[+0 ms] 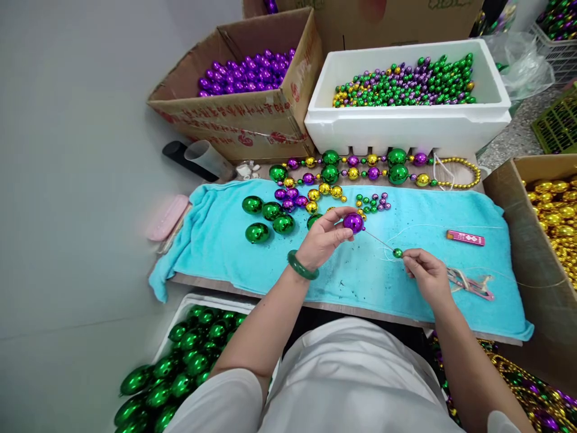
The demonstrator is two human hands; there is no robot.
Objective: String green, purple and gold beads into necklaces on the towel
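My left hand [322, 239], with a green bangle at the wrist, pinches a large shiny purple bead [353, 222] above a turquoise towel [225, 246]. A thin needle or wire [377, 240] runs from that bead to a small green bead [397, 253]. My right hand [426, 275] is closed in a pinch just right of the small green bead, holding the needle end and its thin white thread. Loose green beads [265, 218], purple, gold and small mixed beads lie on the towel behind my left hand. A finished bead string [374, 168] lies along the towel's far edge.
A cardboard box of purple beads [243, 75] and a white foam box of mixed beads [406, 81] stand at the back. A box of gold beads [556, 210] is at right, a tray of green beads [180, 361] at lower left. A pink lighter [466, 238] and scissors [471, 284] lie on the towel.
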